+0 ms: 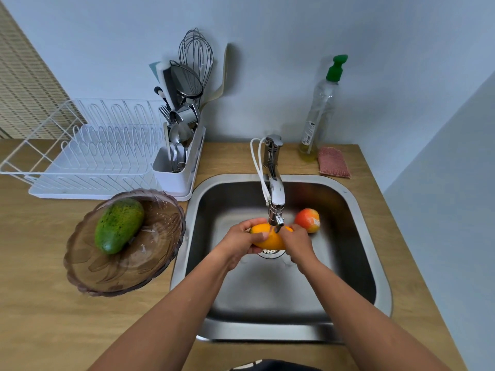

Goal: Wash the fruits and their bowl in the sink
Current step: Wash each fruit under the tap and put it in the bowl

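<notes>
Orange fruit [269,241]: over the middle of the sink [375,236];
Left hand [242,238]: grip wrapped round the Orange fruit;
Right hand [297,243]: grip likewise holding it;
Red fruit [308,219]: inside the sink, far side;
Bowl [126,277]: left of the sink, holding green fruit [119,224]

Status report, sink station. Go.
Left hand, right hand grip orange fruit under faucet. Red fruit in sink; green fruit in bowl. Nothing blocking.

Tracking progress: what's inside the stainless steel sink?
A round red-orange fruit lies on its floor. Left hand and right hand grip an oval yellow-orange fruit under the chrome faucet, covering most of the metal drain strainer.
</notes>
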A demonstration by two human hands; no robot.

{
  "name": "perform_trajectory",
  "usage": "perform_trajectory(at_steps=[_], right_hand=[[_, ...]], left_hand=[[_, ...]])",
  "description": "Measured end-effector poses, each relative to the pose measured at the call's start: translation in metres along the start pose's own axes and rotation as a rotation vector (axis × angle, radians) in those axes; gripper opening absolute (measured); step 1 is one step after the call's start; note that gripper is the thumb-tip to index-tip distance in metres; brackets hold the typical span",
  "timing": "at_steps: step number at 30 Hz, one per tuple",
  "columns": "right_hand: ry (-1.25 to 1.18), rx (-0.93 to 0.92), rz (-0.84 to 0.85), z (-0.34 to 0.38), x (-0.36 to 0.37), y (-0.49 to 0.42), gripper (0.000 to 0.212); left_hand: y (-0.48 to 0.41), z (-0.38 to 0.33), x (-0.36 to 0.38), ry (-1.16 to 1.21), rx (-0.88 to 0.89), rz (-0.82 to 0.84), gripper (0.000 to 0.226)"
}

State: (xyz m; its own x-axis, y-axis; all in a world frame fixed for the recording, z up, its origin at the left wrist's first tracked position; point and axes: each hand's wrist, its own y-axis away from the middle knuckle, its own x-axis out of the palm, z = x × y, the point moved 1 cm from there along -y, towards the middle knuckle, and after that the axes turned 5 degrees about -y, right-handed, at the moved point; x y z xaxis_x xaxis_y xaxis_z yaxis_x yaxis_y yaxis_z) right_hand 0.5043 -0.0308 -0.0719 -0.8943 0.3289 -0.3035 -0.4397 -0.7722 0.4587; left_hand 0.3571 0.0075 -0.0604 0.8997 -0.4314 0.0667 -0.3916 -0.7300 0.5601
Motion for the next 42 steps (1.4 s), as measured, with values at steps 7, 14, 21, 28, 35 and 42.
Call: perform_trajectory(at_steps=[7,14,21,28,35,42], right_hand=[[-0.116,0.151,-0.064,-0.002,0.001,-0.014,0.028],[0.154,-0.246,-0.011,0.010,0.000,-0.003,0.016],[0.098,-0.426,-0.110,-0.001,0.002,0.010,0.033],[0.028,-0.538,-0.227,-0.019,-0.008,0.018,0.040],[-0.266,-0.134,-0.133,-0.036,-0.016,0.006,0.031],[-0.466,0.288,0.086,-0.024,-0.002,0.005,0.039]], left_hand=[[-0.001,0.004,-0.006,0.050,0.023,-0.022,0.041],[0.000,0.014,-0.007,0.093,-0.156,-0.050,0.042],[-0.009,0.003,0.011,0.143,-0.293,-0.092,0.059],[-0.012,-0.006,0.035,0.312,-0.323,0.051,0.037],[-0.014,-0.009,0.035,0.112,-0.056,-0.069,0.035],[0.000,-0.001,0.013,0.084,0.076,-0.085,0.051]])
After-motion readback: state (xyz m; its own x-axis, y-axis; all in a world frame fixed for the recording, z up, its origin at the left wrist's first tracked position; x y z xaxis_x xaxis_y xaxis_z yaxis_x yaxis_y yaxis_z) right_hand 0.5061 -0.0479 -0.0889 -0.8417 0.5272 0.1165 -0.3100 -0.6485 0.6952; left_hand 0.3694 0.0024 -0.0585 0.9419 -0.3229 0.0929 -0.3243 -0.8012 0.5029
